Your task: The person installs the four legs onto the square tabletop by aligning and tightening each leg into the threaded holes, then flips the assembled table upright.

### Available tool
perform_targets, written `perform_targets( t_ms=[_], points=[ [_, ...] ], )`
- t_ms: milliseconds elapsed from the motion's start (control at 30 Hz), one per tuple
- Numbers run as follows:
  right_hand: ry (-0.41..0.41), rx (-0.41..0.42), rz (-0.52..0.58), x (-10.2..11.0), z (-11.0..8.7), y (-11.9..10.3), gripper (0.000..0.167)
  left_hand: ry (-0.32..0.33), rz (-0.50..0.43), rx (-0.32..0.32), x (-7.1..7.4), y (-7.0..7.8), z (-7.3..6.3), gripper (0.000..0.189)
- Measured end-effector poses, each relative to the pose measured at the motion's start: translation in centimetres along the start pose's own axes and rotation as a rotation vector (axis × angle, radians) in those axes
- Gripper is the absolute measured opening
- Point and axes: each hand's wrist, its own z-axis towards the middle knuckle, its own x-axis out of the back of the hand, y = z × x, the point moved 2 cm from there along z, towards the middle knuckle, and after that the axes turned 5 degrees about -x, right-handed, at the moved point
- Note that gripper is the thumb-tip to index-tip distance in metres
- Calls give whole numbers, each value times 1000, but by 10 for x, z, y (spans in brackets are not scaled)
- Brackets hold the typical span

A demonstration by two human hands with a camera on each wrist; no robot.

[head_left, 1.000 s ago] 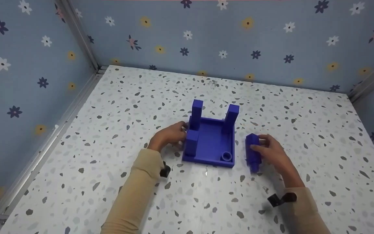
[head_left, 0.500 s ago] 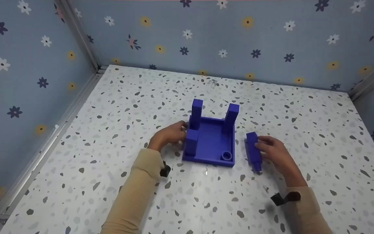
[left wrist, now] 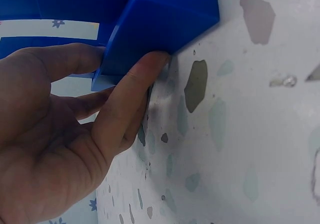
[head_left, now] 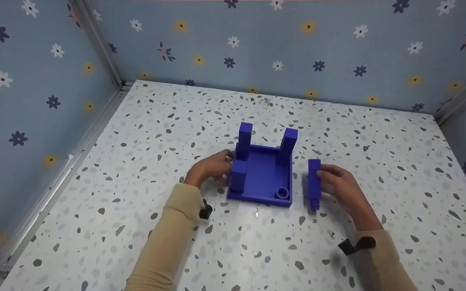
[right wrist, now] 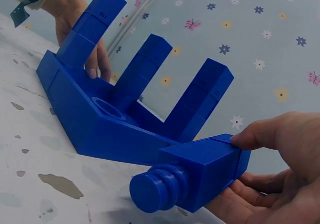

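A blue plastic toy table [head_left: 262, 173] lies upside down on the worktop, with three square legs standing up from it. At its near right corner is a bare round socket [head_left: 282, 193]. My left hand [head_left: 212, 166] grips the table's left side; in the left wrist view its fingers [left wrist: 131, 92] lie along the outer wall, low by the worktop. My right hand [head_left: 341, 189] holds a loose blue table leg [head_left: 314, 178] between thumb and fingers, just right of the table. In the right wrist view the leg's ridged round peg [right wrist: 155, 188] points away from the hand.
The white speckled worktop [head_left: 225, 250] is bounded by flowered blue wall panels [head_left: 265, 48] at the back and sides. Metal rails [head_left: 99, 44] run along the corners. A black strap piece [head_left: 356, 245] sits at the right cuff.
My right hand has turned the loose leg so that its flat side faces up, and moved it slightly away from me. The left hand and the table stay where they were.
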Motion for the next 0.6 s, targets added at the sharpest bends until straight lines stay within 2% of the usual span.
perform_targets(
  t_ms=[200, 600],
  points=[
    [-2, 37, -5, -8, -6, -10, 65, -4, -10, 2, 1, 0, 0, 49],
    [-38, 213, 52, -24, -24, -30, 46, -8, -47, 7, 0, 0, 0, 49]
  ],
)
